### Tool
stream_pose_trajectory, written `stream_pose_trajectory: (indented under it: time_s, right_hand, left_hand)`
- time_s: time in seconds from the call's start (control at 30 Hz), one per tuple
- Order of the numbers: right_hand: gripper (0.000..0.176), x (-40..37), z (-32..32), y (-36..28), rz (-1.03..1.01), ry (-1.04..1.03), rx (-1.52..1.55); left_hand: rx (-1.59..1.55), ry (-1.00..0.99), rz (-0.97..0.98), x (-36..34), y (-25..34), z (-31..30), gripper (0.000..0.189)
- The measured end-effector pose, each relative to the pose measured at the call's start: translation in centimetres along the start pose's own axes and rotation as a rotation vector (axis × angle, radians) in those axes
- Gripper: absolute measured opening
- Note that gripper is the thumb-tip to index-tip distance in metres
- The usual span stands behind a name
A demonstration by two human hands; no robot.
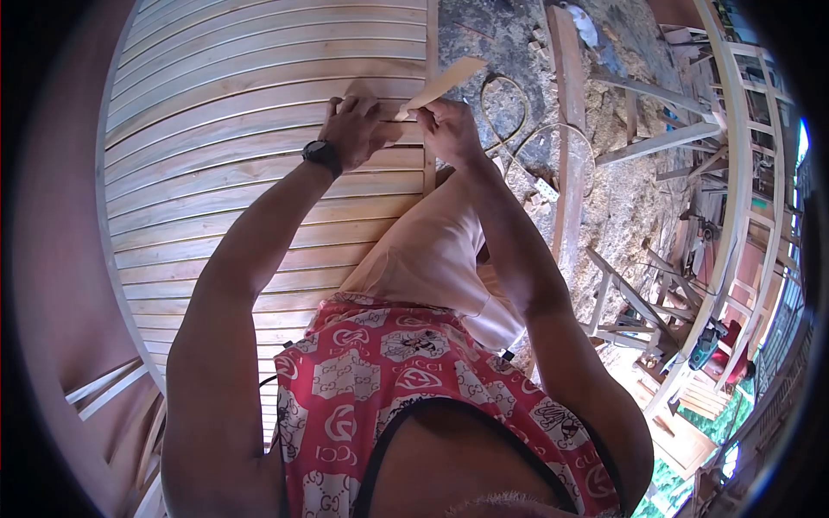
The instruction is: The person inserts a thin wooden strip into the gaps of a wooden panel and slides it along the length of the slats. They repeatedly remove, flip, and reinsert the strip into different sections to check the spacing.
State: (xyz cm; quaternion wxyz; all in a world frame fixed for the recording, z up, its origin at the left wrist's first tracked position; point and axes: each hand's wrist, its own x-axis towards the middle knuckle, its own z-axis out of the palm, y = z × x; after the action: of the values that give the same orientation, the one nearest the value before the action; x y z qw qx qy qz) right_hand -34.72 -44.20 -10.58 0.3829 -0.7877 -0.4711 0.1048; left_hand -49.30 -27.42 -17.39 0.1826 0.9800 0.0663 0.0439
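Fingers of my right hand [449,134] are closed in a pinch on a thin tan strip [451,84], gripping it close to its lower end. Thumb and forefinger meet there with no gap I can see. The fingers of my left hand [345,129] are half curled, knuckles up, just beside that same end; they are blurred, so I cannot tell whether they hold anything or touch the strip.

What matters is how the strip lies: its long axis runs slantwise from my fingertips, forward and to the right, its free end pointing away from my left hand. My right hand is the nearer one, being on it; my left is near only the short lower end.

Under both hands are the pale slats [216,190], which run crosswise, left to right, so the strip slants across their line. It passes over the side rail [432,39], its far end beyond that edge, above the floor [626,198].

Farther out, a watch [322,157] circles my left wrist. Right of the slats, a looped cord [524,105] lies near a long beam [566,147], with a white socket block [545,190] beside it. Past the beam, wooden frames [661,142] stand over sawdust.
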Motion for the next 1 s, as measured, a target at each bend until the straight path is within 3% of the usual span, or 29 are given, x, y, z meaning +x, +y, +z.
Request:
stream_pose_trajectory:
  time_s: [0.37,0.53,0.67,0.73,0.83,1.0]
  right_hand:
    - [0.013,0.1,0.4,0.1,0.044,-0.007,-0.009]
    - [0.011,0.0,1.0,0.5,-0.034,0.064,0.072]
    - [0.010,0.4,-0.5,-0.7,-0.003,0.000,0.024]
    - [0.012,1.1,-1.8,-1.7,0.131,-0.011,-0.055]
    - [0.013,1.1,-3.6,-3.4,-0.027,0.123,0.075]
    - [0.010,-2.0,-3.2,-3.8,0.029,-0.011,0.021]
  left_hand:
    - [-0.037,0.080,-0.016,-0.2,0.7,0.6,0.053]
    - [-0.133,0.198,-0.036,-0.6,1.4,1.4,0.049]
    - [-0.082,0.165,-0.056,-1.0,1.9,2.0,0.048]
    - [-0.006,0.072,-0.074,-1.2,2.1,1.4,0.047]
    - [0.086,0.071,-0.080,-1.6,2.4,1.3,0.048]
    - [0.061,0.057,-0.127,-1.7,2.7,1.7,0.047]
